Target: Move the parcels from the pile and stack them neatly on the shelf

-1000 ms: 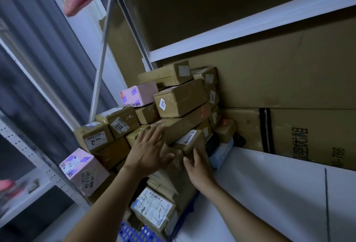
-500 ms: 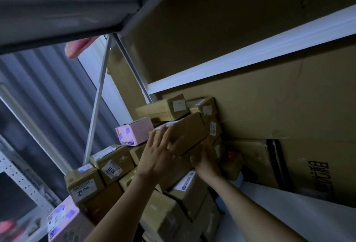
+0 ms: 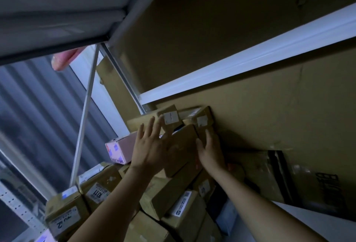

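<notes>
A stack of brown cardboard parcels [image 3: 169,193] fills the left end of the shelf, piled against a cardboard back wall. My left hand [image 3: 148,149] lies with spread straight fingers against the left face of a mid-size brown box [image 3: 183,145] high in the stack. My right hand [image 3: 210,151] presses flat on that box's right side, fingers pointing up. Above it sit a flat box with a white label [image 3: 169,116] and a small box [image 3: 204,122]. A pink parcel [image 3: 121,149] stands left of my left hand.
The white shelf surface [image 3: 317,222] lies bare at lower right. A white shelf beam [image 3: 250,62] crosses above the stack, and a diagonal metal brace [image 3: 84,114] runs at the left. Labelled boxes marked 1011 [image 3: 98,193] sit at lower left. A large printed carton [image 3: 308,180] lines the back.
My view has tilted upward. Both hands have risen from the lower parcels to the mid-size brown box near the top of the stack and now bracket it.
</notes>
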